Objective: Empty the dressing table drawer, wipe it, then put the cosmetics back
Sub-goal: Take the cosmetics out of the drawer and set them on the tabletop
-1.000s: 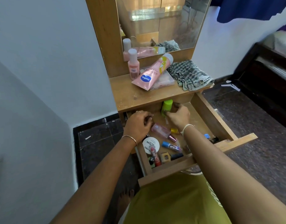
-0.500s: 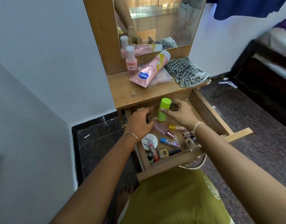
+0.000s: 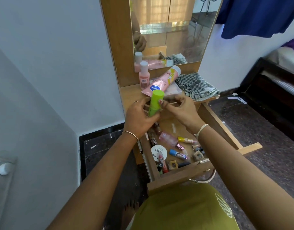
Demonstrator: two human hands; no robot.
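Observation:
Above the back of the open wooden drawer (image 3: 181,178), my left hand (image 3: 139,118) grips the lower part of a lime-green tube (image 3: 155,102), held upright. My right hand (image 3: 182,108) is beside it with curled fingers, one fingertip on the tube's right side. Several cosmetics lie in the drawer: a round white compact (image 3: 158,153), a clear pink bottle (image 3: 168,138), a yellow-capped stick (image 3: 186,140), a blue-capped stick (image 3: 177,153) and small lipsticks at the front.
On the dressing table top (image 3: 131,97) stand a pink bottle with a white cap (image 3: 143,77), a lying pink lotion tube (image 3: 161,83) and a checked cloth (image 3: 196,86). A mirror (image 3: 168,30) rises behind. A dark bed frame (image 3: 276,90) is at the right.
The green tube has risen out of the drawer to table-top height. My left hand left the drawer's edge and took hold of the tube's lower part; the right hand came up with it.

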